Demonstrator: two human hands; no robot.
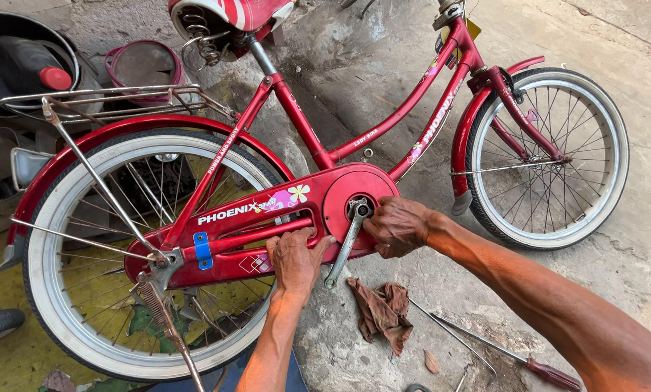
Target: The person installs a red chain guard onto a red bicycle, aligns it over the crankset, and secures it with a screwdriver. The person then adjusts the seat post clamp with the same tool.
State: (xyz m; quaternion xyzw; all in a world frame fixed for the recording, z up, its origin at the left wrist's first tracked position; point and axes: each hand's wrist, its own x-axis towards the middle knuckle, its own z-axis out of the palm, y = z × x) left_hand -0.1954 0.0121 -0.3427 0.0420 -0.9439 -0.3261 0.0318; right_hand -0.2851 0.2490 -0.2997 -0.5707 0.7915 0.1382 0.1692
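Crank arm: steel, slanting down between my hands.
Left hand: grip clenched on red chain cover.
Right hand: grip closed at crank hub; contents hidden.

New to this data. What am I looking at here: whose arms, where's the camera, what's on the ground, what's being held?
There is no robot here: the two bare arms belong to a person wearing a camera on their head, so this single view looks down over their own hands.

In front of them stands a small red bicycle with white-walled tyres on a rough concrete floor.

The left hand grips the lower edge of the red chain guard. The right hand is closed at the hub of the silver crank arm, which hangs down with no pedal on its end. Whether the right hand holds a small tool I cannot tell.

On the floor below lie a crumpled reddish-brown rag, a screwdriver with a red handle and a thin metal rod.
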